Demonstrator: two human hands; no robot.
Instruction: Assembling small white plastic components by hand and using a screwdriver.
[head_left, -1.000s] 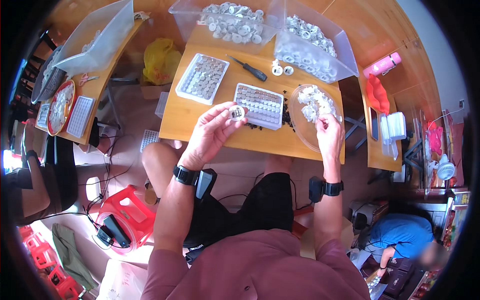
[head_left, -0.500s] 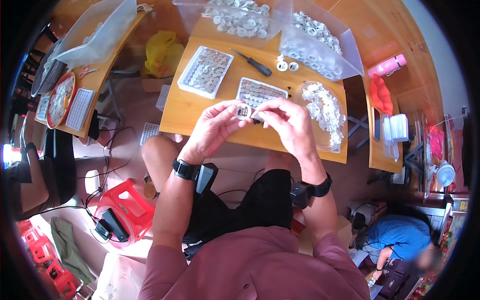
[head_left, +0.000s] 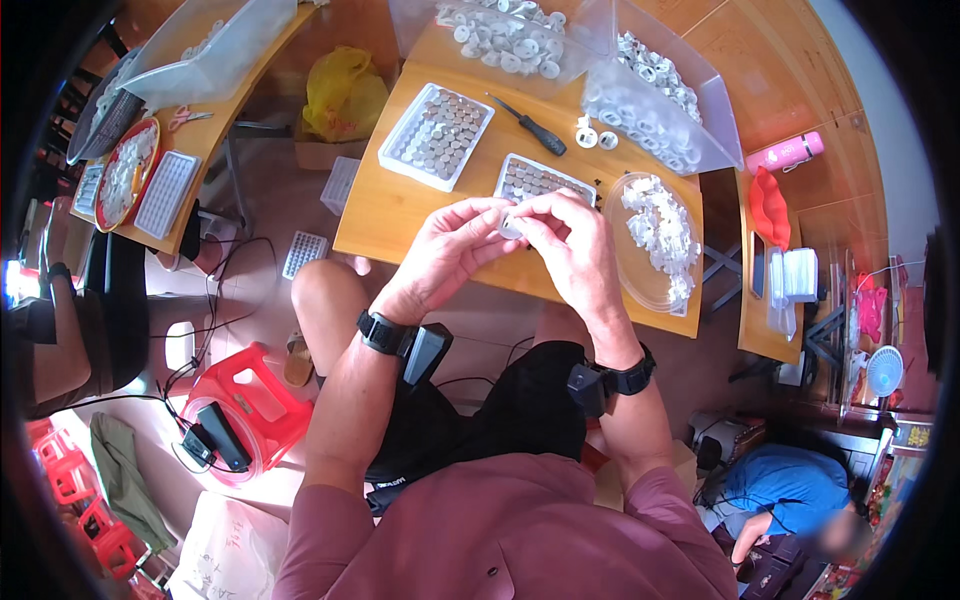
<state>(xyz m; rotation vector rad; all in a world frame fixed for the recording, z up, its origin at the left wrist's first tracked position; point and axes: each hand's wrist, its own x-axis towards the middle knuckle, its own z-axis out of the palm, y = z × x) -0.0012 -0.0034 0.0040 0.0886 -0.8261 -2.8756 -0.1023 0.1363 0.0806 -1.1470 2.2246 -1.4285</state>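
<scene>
My left hand (head_left: 440,255) pinches a small round white plastic part (head_left: 509,228) between thumb and fingertips, above the table's near edge. Closed against the part's right side, the fingertips of my right hand (head_left: 580,245) hide some of it. Whether they hold a separate small piece is too small to tell. Just beyond my hands lies a white tray (head_left: 502,178) with rows of round metallic discs. Farther left sits a larger white tray (head_left: 398,155) of similar discs. To the right, a clear round dish (head_left: 625,268) holds a heap of small white pieces (head_left: 660,235).
A dark-handled screwdriver (head_left: 540,132) and loose round white parts (head_left: 608,140) lie on the wooden table (head_left: 375,225). Clear bins (head_left: 715,100) of white parts stand behind. A red stool (head_left: 265,400) is at lower left. A person in blue (head_left: 785,490) bends at lower right.
My right fingertips have moved in from beside the round part onto it, and the part has tilted, its inner face no longer showing. The whole view has shifted slightly.
</scene>
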